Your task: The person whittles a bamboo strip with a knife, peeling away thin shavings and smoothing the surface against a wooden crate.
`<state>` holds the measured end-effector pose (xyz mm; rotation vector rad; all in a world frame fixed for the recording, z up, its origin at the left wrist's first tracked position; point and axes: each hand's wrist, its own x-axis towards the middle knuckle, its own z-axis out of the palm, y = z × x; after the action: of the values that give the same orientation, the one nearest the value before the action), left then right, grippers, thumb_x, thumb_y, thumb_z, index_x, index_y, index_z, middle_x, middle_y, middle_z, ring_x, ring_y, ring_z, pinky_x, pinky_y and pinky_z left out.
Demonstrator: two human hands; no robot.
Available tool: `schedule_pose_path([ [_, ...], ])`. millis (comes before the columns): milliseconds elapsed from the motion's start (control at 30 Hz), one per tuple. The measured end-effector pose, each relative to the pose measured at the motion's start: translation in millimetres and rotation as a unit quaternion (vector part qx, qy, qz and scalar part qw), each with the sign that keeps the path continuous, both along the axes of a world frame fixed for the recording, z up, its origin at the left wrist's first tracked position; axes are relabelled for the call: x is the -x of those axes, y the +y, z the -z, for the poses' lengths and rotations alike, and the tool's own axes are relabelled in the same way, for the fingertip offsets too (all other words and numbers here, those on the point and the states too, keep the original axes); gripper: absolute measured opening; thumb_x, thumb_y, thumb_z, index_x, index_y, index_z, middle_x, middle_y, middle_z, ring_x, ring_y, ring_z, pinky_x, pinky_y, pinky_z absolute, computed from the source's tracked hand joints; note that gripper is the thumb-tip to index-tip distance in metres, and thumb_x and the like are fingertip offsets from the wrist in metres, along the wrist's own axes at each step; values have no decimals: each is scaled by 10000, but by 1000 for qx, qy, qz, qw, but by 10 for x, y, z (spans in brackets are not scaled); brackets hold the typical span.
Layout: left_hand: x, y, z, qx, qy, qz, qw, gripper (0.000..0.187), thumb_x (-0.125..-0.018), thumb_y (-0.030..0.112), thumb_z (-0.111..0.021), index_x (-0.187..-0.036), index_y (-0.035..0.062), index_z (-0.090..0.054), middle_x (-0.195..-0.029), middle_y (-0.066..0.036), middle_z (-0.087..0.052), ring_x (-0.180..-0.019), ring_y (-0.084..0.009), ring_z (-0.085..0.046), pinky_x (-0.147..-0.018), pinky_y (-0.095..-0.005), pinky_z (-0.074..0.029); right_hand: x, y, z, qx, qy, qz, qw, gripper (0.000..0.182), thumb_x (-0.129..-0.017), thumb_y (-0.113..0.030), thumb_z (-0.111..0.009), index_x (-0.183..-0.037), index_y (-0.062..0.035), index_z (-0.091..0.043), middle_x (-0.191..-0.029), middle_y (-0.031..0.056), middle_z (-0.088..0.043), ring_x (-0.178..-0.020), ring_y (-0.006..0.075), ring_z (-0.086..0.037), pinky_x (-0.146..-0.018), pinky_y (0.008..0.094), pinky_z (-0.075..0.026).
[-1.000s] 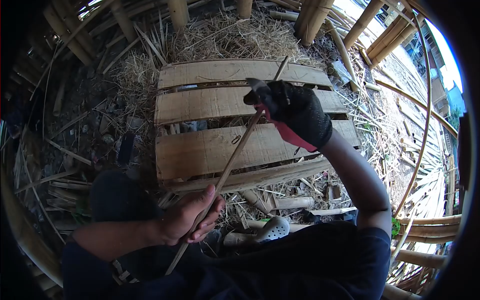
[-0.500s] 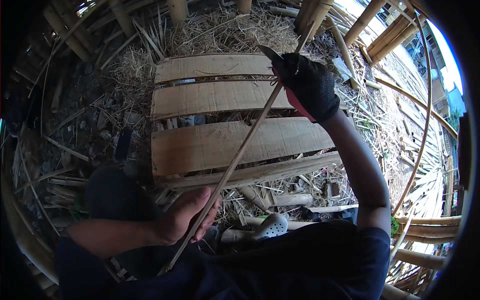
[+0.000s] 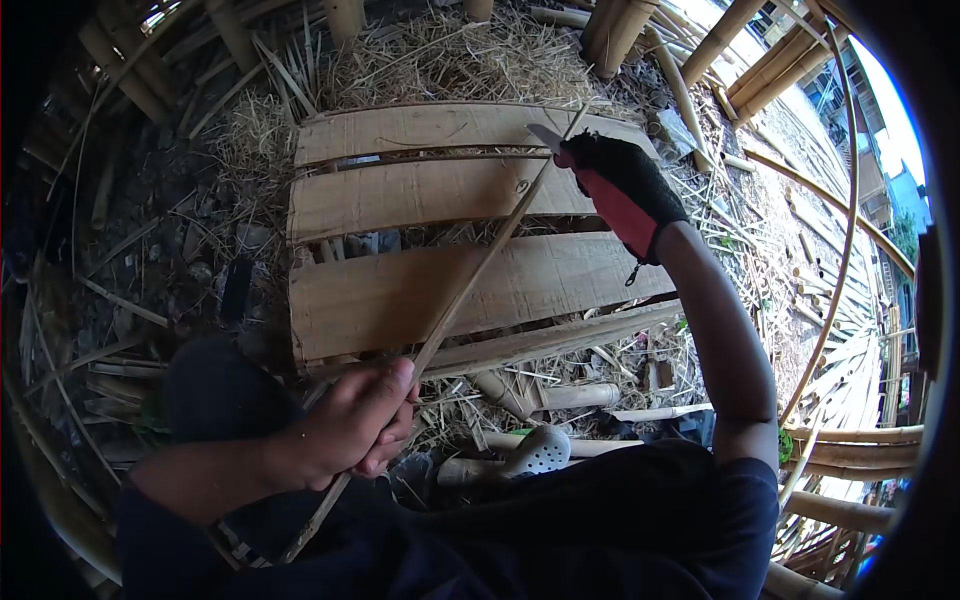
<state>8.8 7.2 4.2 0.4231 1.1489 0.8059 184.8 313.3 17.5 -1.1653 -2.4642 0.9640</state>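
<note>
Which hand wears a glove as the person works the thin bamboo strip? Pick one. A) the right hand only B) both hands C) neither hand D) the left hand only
A: the right hand is covered by a black and red glove and holds a knife against the bamboo strip, while the left hand is bare in its grip on the strip's lower part.

Wooden pallet, straw, bamboo poles
</note>
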Motion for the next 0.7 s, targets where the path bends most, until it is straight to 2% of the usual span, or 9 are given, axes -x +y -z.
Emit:
schedule_pose_path([
  [33, 17, 24, -5, 14, -7, 9, 1000, 422, -1063, 471, -353, -1035, 62, -450, -633, 12, -434, -420, -39, -405, -380, -195, -358, 34, 31, -41, 58, -40, 4, 997, 262, -968, -285, -577, -1127, -113, -695, -844, 66, -675, -713, 146, -613, -661, 341, -503],
  [133, -2, 32, -7, 30, 17, 26, 999, 413, -1065, 453, -368, -1010, 53, -459, -620, 22, -435, -417, -35, -413, -382, -194, -367, 107, 196, 198, -25, -88, -18, 996, 280, -965, -300, -557, -1134, -125, -697, -925, 99, -698, -780, 199, -652, -710, 361, -517],
  [167, -17, 27, -9, 32, 31, 30, 999, 411, -1066, 447, -371, -1002, 51, -462, -619, 25, -437, -416, -33, -415, -383, -193, -370, 80, 263, 219, -99, -155, -54, 981, 298, -965, -316, -520, -1123, -140, -701, -978, 129, -706, -851, 282, -679, -770, 396, -521],
  [267, -25, 21, -11, 32, 21, 11, 999, 398, -1067, 433, -382, -991, 52, -469, -613, 28, -435, -413, -27, -409, -385, -190, -373, 87, 399, 306, -113, -163, -61, 978, 307, -962, -322, -495, -1099, -145, -704, -998, 140, -701, -909, 347, -674, -815, 427, -516],
  [367, -5, 17, -3, 21, 28, 8, 999, 401, -1064, 435, -391, -987, 50, -470, -611, 27, -438, -410, -29, -410, -386, -191, -377, 172, 268, 218, -148, -186, -36, 971, 289, -954, -323, -521, -1096, -156, -709, -1002, 128, -704, -909, 344, -676, -814, 421, -523],
  [467, 1, 16, -65, 31, 44, 12, 998, 406, -1062, 440, -396, -984, 48, -468, -609, 27, -437, -410, -31, -412, -384, -194, -377, 118, 301, 413, -245, -125, -45, 960, 273, -957, -325, -530, -1098, -178, -712, -993, 116, -707, -899, 345, -678, -810, 426, -524],
  [567, 44, 1, -29, 38, 43, 6, 998, 412, -1061, 444, -396, -980, 47, -465, -610, 24, -434, -410, -34, -407, -383, -195, -373, 70, 243, 298, -323, -170, -38, 930, 251, -959, -295, -539, -1110, -190, -710, -991, 118, -706, -926, 339, -675, -812, 429, -529],
  [667, 95, 12, -53, 42, 47, 5, 998, 415, -1062, 444, -393, -980, 43, -462, -610, 21, -430, -411, -36, -399, -383, -196, -371, -40, 261, 299, -263, -135, -86, 951, 227, -954, -250, -546, -1091, -179, -714, -984, 116, -708, -945, 330, -670, -832, 425, -532],
  [700, 109, 12, -56, 46, 44, 2, 998, 414, -1062, 443, -394, -980, 43, -461, -610, 21, -429, -411, -36, -397, -383, -196, -370, -52, 249, 340, -244, -129, -90, 957, 213, -951, -235, -552, -1074, -154, -705, -959, 130, -701, -911, 324, -671, -802, 413, -528],
])
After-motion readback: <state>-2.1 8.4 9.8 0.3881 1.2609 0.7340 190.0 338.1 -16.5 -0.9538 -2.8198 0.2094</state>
